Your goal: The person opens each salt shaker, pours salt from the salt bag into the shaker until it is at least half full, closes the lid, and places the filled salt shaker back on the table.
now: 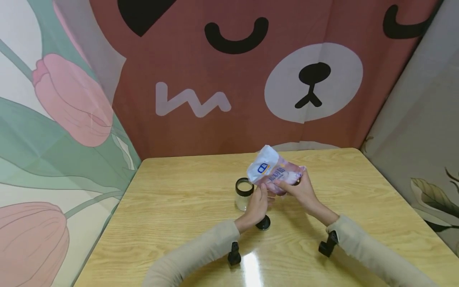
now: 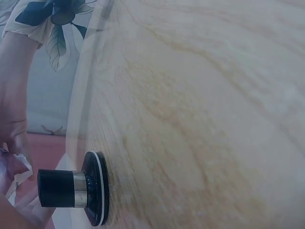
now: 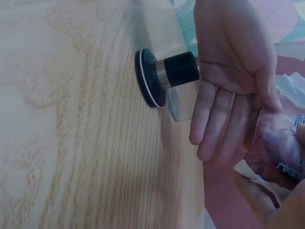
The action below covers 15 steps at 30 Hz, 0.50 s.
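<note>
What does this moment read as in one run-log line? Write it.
right hand: holds bag | left hand: pinches bag edge | jar: upright, open | lid: on table, near jar

In the head view, the left hand (image 1: 257,205) hides the jar's (image 1: 241,202) lower right side and the upper left edge of the lid (image 1: 264,224). Some of the right hand's (image 1: 304,193) fingers are out of sight behind the bag (image 1: 283,169), whose finest print is too small to read. Both sleeves (image 1: 195,247) and the near part of the desk (image 1: 179,199) run off the bottom. The left wrist view's left edge crops the bag and both hands; in the right wrist view, the lid and the left hand's fingers mask much of the jar.
</note>
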Each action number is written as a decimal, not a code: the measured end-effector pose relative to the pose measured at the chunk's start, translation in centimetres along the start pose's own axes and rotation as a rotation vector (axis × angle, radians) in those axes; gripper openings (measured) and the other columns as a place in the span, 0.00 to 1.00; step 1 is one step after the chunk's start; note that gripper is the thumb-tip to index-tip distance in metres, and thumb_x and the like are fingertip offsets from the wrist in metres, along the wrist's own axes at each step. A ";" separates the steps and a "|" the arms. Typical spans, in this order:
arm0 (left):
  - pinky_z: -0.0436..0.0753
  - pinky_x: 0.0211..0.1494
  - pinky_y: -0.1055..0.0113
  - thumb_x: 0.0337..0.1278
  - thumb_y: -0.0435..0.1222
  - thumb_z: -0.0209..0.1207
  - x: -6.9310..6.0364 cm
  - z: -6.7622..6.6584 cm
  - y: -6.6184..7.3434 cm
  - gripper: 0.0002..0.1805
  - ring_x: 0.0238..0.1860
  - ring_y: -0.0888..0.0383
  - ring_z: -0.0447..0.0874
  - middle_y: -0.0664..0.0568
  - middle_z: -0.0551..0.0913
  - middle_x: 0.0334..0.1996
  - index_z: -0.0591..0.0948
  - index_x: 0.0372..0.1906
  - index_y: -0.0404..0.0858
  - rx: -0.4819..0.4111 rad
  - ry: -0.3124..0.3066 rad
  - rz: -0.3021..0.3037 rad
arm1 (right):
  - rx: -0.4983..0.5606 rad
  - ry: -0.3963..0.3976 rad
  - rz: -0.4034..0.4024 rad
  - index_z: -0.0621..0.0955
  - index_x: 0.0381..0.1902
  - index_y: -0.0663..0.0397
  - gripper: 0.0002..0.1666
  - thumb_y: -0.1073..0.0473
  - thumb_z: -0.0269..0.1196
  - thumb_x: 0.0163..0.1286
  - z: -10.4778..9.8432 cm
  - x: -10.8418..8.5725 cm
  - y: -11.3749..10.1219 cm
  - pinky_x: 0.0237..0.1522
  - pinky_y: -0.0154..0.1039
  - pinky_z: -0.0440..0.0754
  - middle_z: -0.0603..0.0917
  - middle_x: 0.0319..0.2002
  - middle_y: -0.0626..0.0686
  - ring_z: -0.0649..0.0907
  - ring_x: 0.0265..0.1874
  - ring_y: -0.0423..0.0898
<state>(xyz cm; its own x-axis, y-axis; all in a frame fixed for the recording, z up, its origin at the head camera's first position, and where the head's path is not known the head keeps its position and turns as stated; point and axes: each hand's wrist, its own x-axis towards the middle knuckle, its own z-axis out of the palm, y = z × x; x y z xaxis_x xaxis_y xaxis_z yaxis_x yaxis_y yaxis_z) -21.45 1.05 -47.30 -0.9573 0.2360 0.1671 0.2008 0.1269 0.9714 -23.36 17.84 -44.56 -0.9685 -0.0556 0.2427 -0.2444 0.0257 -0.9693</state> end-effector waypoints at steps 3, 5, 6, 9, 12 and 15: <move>0.87 0.46 0.58 0.81 0.49 0.27 0.0 0.1 0.0 0.31 0.44 0.41 0.85 0.34 0.82 0.45 0.73 0.54 0.30 0.006 0.007 0.008 | -0.013 0.004 -0.009 0.62 0.54 0.52 0.31 0.67 0.70 0.63 0.0 0.2 0.0 0.34 0.35 0.86 0.79 0.46 0.54 0.83 0.40 0.42; 0.87 0.46 0.57 0.81 0.48 0.27 0.0 0.1 -0.1 0.30 0.44 0.40 0.86 0.33 0.82 0.45 0.73 0.54 0.29 0.006 0.007 0.003 | -0.024 0.002 -0.006 0.62 0.54 0.53 0.31 0.68 0.70 0.63 0.0 0.2 0.0 0.33 0.35 0.86 0.77 0.47 0.55 0.83 0.39 0.41; 0.87 0.46 0.58 0.82 0.48 0.27 0.0 0.2 -0.1 0.30 0.44 0.41 0.86 0.33 0.82 0.45 0.73 0.54 0.29 0.007 0.004 -0.001 | -0.028 0.003 -0.001 0.62 0.54 0.54 0.31 0.68 0.70 0.63 -0.1 0.1 0.0 0.33 0.34 0.86 0.77 0.47 0.55 0.83 0.39 0.41; 0.87 0.45 0.57 0.82 0.47 0.27 -0.2 0.3 -0.3 0.30 0.43 0.41 0.86 0.32 0.82 0.44 0.73 0.53 0.28 0.012 -0.002 -0.004 | -0.043 0.010 -0.001 0.61 0.53 0.57 0.32 0.69 0.70 0.62 -0.1 0.0 0.2 0.31 0.34 0.85 0.75 0.47 0.57 0.82 0.38 0.41; 0.87 0.44 0.56 0.82 0.48 0.27 -0.1 0.3 -0.3 0.30 0.42 0.41 0.86 0.33 0.82 0.44 0.73 0.53 0.29 0.004 0.006 -0.010 | -0.056 0.007 -0.010 0.61 0.56 0.59 0.34 0.68 0.71 0.62 0.0 0.0 0.2 0.32 0.34 0.86 0.76 0.48 0.60 0.82 0.38 0.41; 0.87 0.45 0.55 0.82 0.49 0.27 -0.2 0.3 -0.2 0.30 0.44 0.41 0.85 0.33 0.81 0.45 0.73 0.54 0.29 -0.014 0.011 -0.024 | -0.057 -0.009 -0.012 0.61 0.60 0.61 0.37 0.67 0.71 0.62 0.1 0.1 0.0 0.32 0.36 0.86 0.76 0.49 0.63 0.83 0.39 0.42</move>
<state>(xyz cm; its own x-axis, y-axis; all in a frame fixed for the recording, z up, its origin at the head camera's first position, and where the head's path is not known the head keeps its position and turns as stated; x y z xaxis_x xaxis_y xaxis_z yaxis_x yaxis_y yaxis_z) -21.27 1.24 -47.60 -0.9641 0.2220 0.1455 0.1749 0.1193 0.9773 -23.46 17.77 -44.55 -0.9650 -0.0654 0.2540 -0.2589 0.0819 -0.9624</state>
